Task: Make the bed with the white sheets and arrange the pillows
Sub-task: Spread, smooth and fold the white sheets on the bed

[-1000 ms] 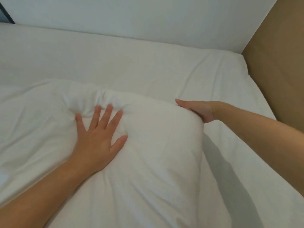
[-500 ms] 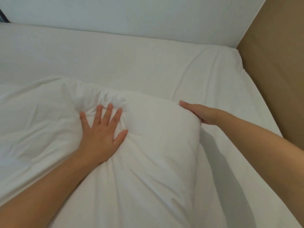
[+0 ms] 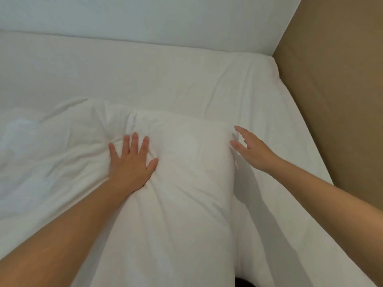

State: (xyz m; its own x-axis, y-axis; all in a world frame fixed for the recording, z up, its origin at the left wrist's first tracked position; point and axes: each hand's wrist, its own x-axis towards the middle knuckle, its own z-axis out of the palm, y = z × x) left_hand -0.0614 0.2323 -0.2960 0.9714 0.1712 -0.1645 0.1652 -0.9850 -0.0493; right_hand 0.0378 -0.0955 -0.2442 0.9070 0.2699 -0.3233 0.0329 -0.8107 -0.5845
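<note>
Pressing pillow (image 3: 186,187), left hand (image 3: 131,165) flat

Head view, angled down, near bed (image 3: 165,79)

Pillow (image 3: 182,183) lies on the sheet (image 3: 165,79), duvet (image 3: 41,152) on its left, panel (image 3: 331,100) off to the right, wall (image 3: 145,17) behind. Left hand (image 3: 130,164) sits flat on the pillow's left part, right hand (image 3: 251,151) just beside its right edge.

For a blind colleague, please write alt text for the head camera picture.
A person's left hand presses flat on a white pillow on a white-sheeted bed; the open right hand is beside the pillow's far right corner. A pale wall is behind, a brown panel at right.
</note>
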